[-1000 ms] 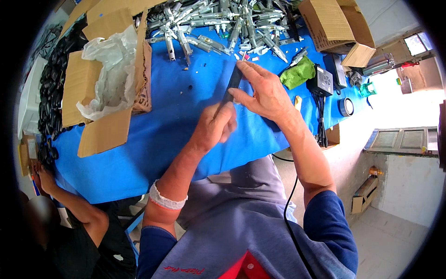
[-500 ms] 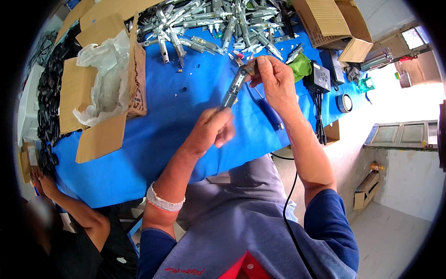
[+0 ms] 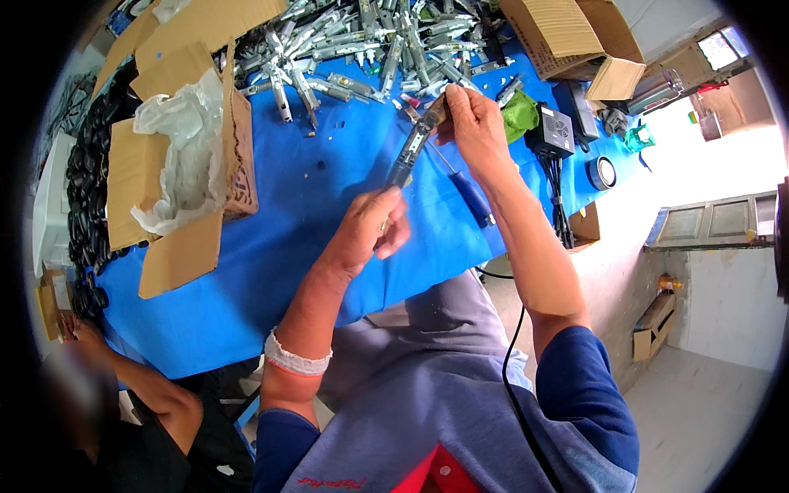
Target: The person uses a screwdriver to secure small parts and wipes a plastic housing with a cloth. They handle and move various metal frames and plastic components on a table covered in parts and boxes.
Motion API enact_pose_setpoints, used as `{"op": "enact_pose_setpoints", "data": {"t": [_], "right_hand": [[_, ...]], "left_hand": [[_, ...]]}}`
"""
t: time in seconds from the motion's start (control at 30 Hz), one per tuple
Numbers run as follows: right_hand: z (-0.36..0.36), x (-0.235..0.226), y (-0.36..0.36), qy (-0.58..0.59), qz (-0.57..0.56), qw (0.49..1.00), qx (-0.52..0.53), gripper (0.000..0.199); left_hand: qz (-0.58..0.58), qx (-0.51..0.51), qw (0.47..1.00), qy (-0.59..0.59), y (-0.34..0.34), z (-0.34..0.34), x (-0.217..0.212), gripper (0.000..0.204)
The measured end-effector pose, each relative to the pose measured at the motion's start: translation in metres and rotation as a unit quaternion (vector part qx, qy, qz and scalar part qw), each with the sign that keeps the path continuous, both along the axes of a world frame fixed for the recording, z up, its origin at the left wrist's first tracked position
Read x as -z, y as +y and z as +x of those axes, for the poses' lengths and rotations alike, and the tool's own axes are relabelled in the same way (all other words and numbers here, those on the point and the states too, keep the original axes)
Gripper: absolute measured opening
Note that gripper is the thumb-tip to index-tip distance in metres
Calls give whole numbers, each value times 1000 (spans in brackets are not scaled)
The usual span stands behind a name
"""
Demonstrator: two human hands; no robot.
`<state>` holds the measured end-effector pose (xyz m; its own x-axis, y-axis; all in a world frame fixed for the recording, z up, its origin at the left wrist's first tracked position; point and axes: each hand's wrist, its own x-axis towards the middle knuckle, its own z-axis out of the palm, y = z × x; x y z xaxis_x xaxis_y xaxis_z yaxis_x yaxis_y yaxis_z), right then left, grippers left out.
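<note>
A long, slim grey device casing (image 3: 404,160) is held slantwise above the blue-covered table. My left hand (image 3: 368,228) is closed around its lower end. My right hand (image 3: 475,127) pinches the brownish piece (image 3: 432,117) at its upper end, with fingertips partly hidden behind the thumb. Below my right wrist lies a screwdriver with a blue handle (image 3: 471,199), its thin shaft pointing away toward the casing. Beyond both hands spreads a heap of similar grey casings (image 3: 386,51), with small loose bits along its near side.
An open cardboard box (image 3: 240,152) lined with clear plastic stands at left, beside many black parts (image 3: 80,201). Right of me are a green cloth (image 3: 519,117), a black power box (image 3: 555,133), a round ring (image 3: 603,172) and another carton (image 3: 546,37). A co-worker's hand (image 3: 85,333) shows lower left.
The brownish upper end stood bent sideways from the casing before; now it lies more in line with it. My right hand has shifted slightly up and left. Both hands keep their hold.
</note>
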<state>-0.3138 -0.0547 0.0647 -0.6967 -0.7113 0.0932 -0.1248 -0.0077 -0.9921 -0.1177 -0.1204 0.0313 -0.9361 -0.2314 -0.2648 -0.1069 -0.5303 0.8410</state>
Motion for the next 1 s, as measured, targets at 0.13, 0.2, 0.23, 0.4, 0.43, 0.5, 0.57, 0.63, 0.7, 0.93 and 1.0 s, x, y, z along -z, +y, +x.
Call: {"op": "enact_pose_setpoints", "data": {"t": [0.13,0.2,0.23,0.4,0.43,0.5,0.57,0.63,0.7,0.93,1.0], "right_hand": [[-2,0,-3,21,5,1000,9,40],[-9,4,-4,12,2,1000,19,40],[-19,5,-3,-10,-14,999,40,39],[-65,-8,22,-95,-49,984,144,38],[-69,-11,30,-96,-49,984,142,38],[-73,-13,42,-106,-46,985,131,38],[-71,-11,50,-109,-26,986,120,36],[-64,-11,57,-123,-12,986,112,34],[-54,-11,60,-124,-3,989,79,33],[7,-17,62,-107,46,993,-9,22],[18,-11,60,-156,-3,985,-69,22]], "left_hand": [[13,-2,1000,8,-1,-1,2,32],[2,7,1000,15,-2,0,4,32],[-4,12,1000,19,-1,0,4,32],[-34,29,999,8,5,10,-2,32],[-25,26,999,6,6,11,-2,32],[-21,25,999,23,9,9,-1,32],[-18,25,999,31,10,8,0,32],[-13,28,999,32,11,7,2,33],[-6,14,999,28,11,6,3,33],[-12,-8,999,32,10,7,3,34],[-18,-16,999,30,11,7,3,34]]}}
